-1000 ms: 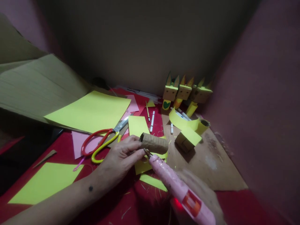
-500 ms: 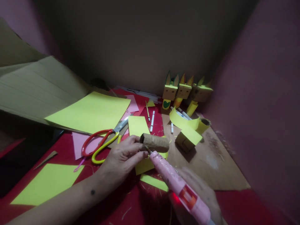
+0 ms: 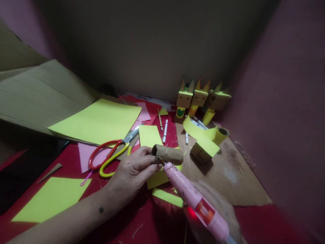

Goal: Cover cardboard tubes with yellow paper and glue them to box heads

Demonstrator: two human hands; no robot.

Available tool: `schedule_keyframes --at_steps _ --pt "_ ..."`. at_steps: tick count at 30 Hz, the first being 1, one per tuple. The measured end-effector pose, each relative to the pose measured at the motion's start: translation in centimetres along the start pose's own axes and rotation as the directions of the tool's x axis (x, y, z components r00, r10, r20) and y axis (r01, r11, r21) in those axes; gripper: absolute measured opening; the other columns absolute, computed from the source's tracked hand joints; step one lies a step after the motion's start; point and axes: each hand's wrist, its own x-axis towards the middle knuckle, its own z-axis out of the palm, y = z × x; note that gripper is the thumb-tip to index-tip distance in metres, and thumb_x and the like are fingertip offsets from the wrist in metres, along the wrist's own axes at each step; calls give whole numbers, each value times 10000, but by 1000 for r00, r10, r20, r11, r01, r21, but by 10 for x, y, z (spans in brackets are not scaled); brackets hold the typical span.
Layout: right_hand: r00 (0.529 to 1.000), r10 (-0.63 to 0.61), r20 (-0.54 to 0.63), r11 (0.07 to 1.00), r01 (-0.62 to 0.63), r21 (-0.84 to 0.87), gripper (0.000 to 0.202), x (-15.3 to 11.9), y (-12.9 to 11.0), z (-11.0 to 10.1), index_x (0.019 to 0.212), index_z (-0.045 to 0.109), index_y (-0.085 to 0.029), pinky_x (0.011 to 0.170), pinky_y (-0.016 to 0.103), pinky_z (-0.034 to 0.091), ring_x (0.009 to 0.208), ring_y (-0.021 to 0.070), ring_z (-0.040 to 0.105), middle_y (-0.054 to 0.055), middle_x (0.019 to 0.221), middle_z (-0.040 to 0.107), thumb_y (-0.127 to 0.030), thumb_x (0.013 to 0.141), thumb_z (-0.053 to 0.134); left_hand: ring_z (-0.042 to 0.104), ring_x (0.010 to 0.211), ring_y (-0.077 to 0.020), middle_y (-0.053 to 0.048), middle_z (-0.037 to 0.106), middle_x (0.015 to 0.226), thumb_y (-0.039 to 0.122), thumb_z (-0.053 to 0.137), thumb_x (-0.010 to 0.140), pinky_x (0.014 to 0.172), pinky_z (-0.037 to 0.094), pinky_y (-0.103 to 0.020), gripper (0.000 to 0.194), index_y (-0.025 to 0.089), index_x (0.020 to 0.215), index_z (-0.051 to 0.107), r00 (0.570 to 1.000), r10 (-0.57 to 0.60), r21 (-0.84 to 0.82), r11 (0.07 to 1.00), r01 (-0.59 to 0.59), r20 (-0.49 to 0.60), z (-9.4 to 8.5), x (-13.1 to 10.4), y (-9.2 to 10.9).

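A brown cardboard tube (image 3: 169,155) lies sideways, its left end pinched between the thumb and fingers of my left hand (image 3: 134,169). My right hand (image 3: 215,210) is wrapped round a pink glue gun (image 3: 186,189), whose body hides part of the fingers; a red light glows at its side. The gun's nozzle meets the tube's lower edge near my left fingertips. Under the tube are yellow paper pieces (image 3: 156,179), and a folded yellow strip (image 3: 167,197) lies just below them.
Red-and-yellow-handled scissors (image 3: 115,154) lie left of my left hand. Yellow sheets (image 3: 101,120) spread over the left side. On the right, a cardboard board (image 3: 236,183) bears a yellow-topped box (image 3: 205,150) and a curled yellow strip (image 3: 199,130). Several box-headed figures (image 3: 185,98) stand behind.
The glue gun and my right hand have shifted very slightly right. My left hand and the tube have stayed nearly still.
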Motion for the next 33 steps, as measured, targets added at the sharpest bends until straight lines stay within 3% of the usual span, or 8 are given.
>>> schedule_keyframes --at_steps 6,10,15,25,33 --pt "994 -14 -105 1000 15 5 497 3 -5 -1 1421 472 -212 558 336 602 710 240 728 93 954 743 -375 953 506 641 929 -160 -16 666 974 196 541 897 822 508 -256 212 240 832 738 1000 -5 4 1000 5 2 0 1 0" --pt "986 48 -158 999 -50 -12 452 12 -18 -1 1353 525 -182 528 338 577 670 247 713 103 895 742 -358 937 506 637 884 -150 -13 668 946 183 539 889 789 515 -244 222 229 762 716 1000 16 12 1000 -16 -10 0 2 1" --pt "978 110 -176 993 -116 -21 401 18 -32 -3 1281 553 -145 548 363 574 659 254 695 112 845 729 -327 933 471 636 895 -151 -5 681 944 179 547 890 797 523 -247 208 237 789 720 1000 14 16 1000 -14 -10 0 1 -1" --pt "977 111 -181 992 -121 -46 428 9 -27 -9 1302 561 -161 707 414 613 815 302 735 140 953 745 -326 908 536 649 986 -186 -38 690 1011 231 587 898 877 520 -301 178 235 911 764 1000 -14 -22 1000 14 -12 0 2 1" --pt "968 131 -215 988 -146 -54 405 10 -30 3 1287 565 -159 636 387 597 747 282 726 133 902 740 -322 925 484 655 992 -200 -21 722 989 225 598 882 832 546 -288 172 254 907 767 1000 -18 -23 1000 17 -25 0 2 -1"
